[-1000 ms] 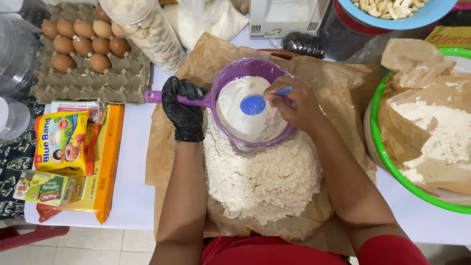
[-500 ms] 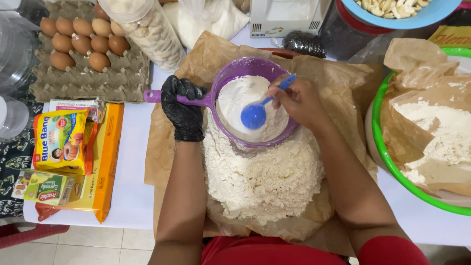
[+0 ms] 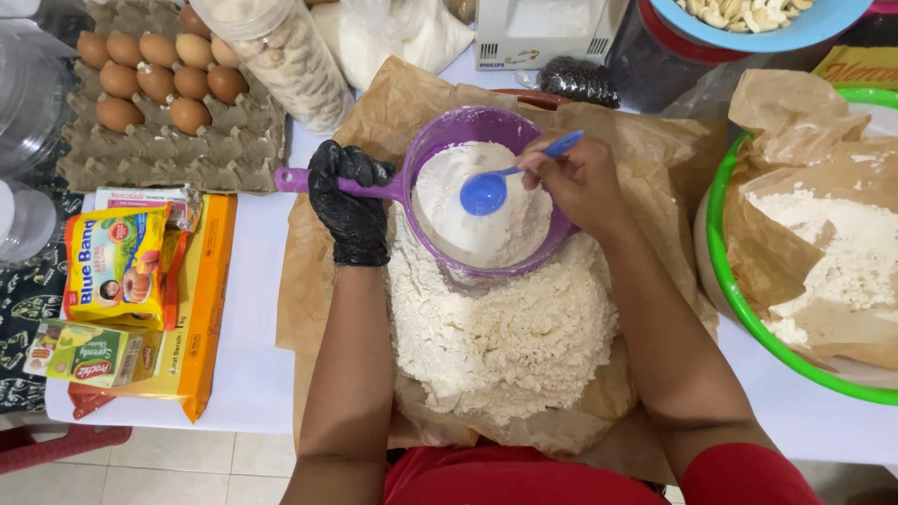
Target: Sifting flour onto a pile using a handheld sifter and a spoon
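Observation:
My left hand (image 3: 350, 201), in a black glove, grips the handle of a purple sieve (image 3: 440, 132) partly filled with white flour. The sieve hangs over a large heap of sifted flour (image 3: 500, 337) on brown paper (image 3: 416, 93). My right hand (image 3: 578, 180), bare, holds a blue spoon (image 3: 486, 193) by its handle, with the spoon's bowl down in the flour inside the sieve.
A green-rimmed basin (image 3: 739, 299) with flour in brown paper sits at the right. An egg tray (image 3: 164, 140) with brown eggs, a clear jar (image 3: 285, 56), yellow packets (image 3: 117, 262) and an orange box (image 3: 201, 318) lie at the left. A blue bowl of nuts (image 3: 748, 19) stands at the back.
The blue spoon has shifted inside the sieve, from its middle toward the near left side, with my right hand turning slightly. My left hand and the sieve stay put.

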